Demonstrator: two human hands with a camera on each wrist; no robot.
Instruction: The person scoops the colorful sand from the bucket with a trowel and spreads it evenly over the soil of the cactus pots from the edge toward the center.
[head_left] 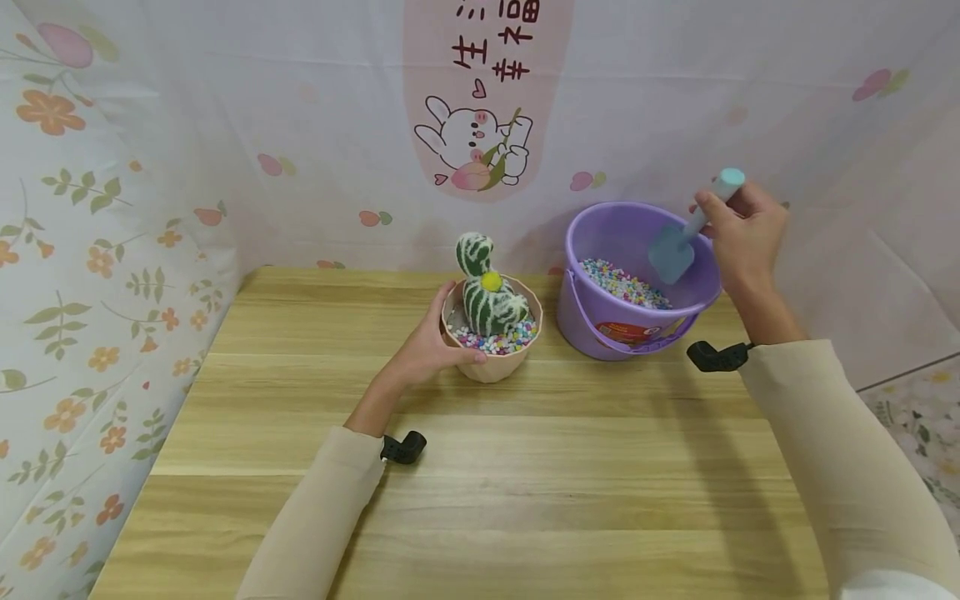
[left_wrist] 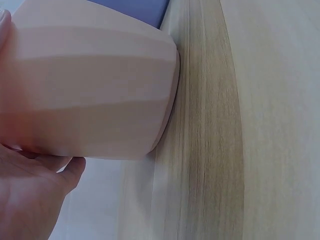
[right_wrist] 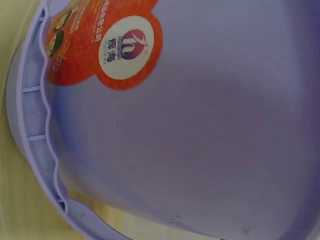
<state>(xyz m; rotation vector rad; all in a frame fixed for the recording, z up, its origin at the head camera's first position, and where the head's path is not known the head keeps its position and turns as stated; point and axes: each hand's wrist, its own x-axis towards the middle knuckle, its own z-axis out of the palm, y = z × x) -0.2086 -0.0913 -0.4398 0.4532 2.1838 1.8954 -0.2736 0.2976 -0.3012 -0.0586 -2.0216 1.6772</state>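
Observation:
My left hand (head_left: 431, 346) holds the side of a peach-coloured faceted flowerpot (head_left: 491, 368), thumb along the front and fingers behind its rim. In the pot stands a green and white striped cactus (head_left: 491, 308) with a yellow flower (head_left: 491, 282), and colourful pellets (head_left: 517, 337) lie around its base. The left wrist view shows the pot wall (left_wrist: 90, 85) close up, its base against the table. My right hand (head_left: 750, 233) grips the pale handle of a small blue-green shovel (head_left: 672, 254), whose blade is inside the purple bucket (head_left: 592, 325), above multicoloured pellets (head_left: 622, 283).
The bucket's handle (head_left: 637, 346) hangs down its front, beside a red label (right_wrist: 127, 50). The wooden table (head_left: 525, 483) reaches back to a printed cloth (head_left: 315, 125) at the rear. Another patterned cloth (head_left: 75, 333) hangs along the left.

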